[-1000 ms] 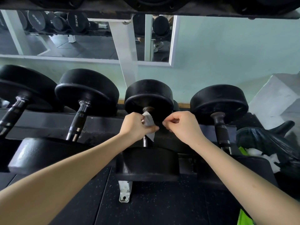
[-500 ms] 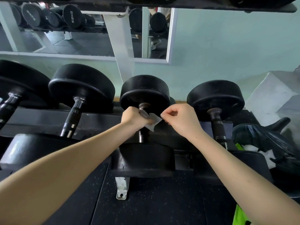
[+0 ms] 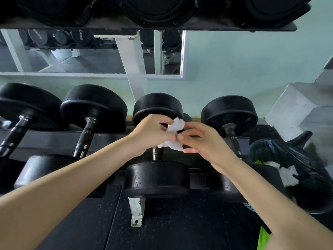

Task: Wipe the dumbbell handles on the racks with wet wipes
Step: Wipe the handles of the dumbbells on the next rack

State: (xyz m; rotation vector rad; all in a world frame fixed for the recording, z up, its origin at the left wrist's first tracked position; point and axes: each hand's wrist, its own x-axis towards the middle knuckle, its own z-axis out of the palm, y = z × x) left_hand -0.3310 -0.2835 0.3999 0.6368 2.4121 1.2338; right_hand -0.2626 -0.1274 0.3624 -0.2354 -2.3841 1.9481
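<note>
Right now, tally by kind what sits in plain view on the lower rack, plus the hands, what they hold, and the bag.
Dumbbells on the lower rack: 4
Hands, left hand and right hand: 2
Wet wipe held between them: 1
Black bag at the right: 1
Total: 8
</note>
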